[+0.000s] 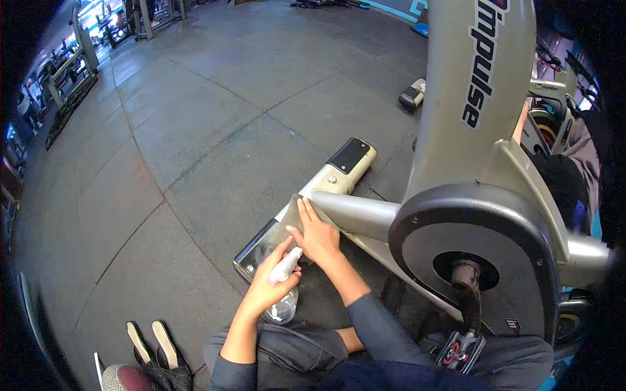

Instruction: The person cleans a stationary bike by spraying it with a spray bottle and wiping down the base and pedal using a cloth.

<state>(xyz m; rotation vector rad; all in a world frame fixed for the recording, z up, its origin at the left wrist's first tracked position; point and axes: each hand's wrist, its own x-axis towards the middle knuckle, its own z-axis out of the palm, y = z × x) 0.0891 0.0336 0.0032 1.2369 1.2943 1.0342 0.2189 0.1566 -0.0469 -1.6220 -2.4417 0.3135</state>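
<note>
My left hand (266, 287) is wrapped round the neck of a clear spray bottle (282, 309) with a white trigger head (285, 266). Just beside it, my right hand (317, 236) presses a greyish cloth (293, 215) onto the foot bar (319, 184) of an exercise bike, its fingers pointing up the bar. The bar is cream-coloured with dark end caps; the nearer cap (256, 251) lies left of my hands. A silver tube (358, 214) joins the bar to the bike frame (473, 85), marked "impulse".
The bike's round flywheel cover (424, 260) and a pedal (460, 352) stand close on the right. Sandals (166, 345) lie on the dark floor (215, 150) at the lower left. Another person's clothed leg (580, 163) shows at the right edge. Gym racks (81, 39) stand at the upper left.
</note>
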